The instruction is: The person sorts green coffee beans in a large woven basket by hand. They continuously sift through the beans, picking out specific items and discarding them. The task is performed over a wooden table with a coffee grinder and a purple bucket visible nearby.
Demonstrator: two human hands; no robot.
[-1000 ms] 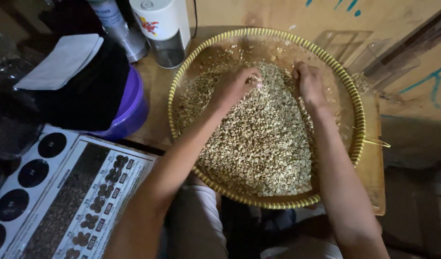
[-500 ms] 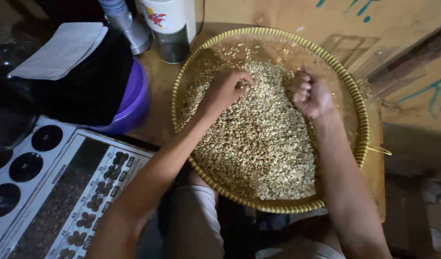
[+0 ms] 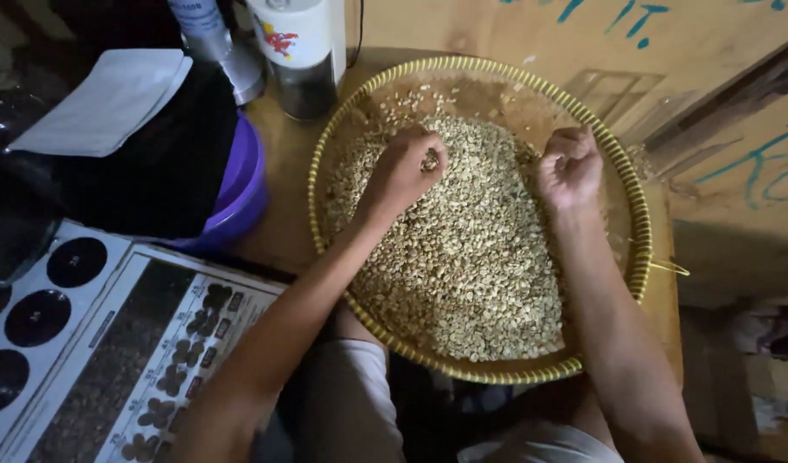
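Fingers [image 3: 428, 159] of left hand [image 3: 402, 171] pinch beans [image 3: 471, 266]; right hand [image 3: 570, 167] fisted; purple bowl [image 3: 239, 184] beside basket [image 3: 638, 249].

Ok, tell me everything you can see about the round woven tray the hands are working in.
The woven tray is round and shallow, of tan plaited fibre with a yellow-green bound rim. It lies flat on a wooden tabletop, its near edge reaching over the person's lap. A thick bed of pale beans covers most of it; the far part shows bare weave with scattered beans. The left hand pinches beans in the pile, and the right hand, closed in a fist, rests at the heap's right side.
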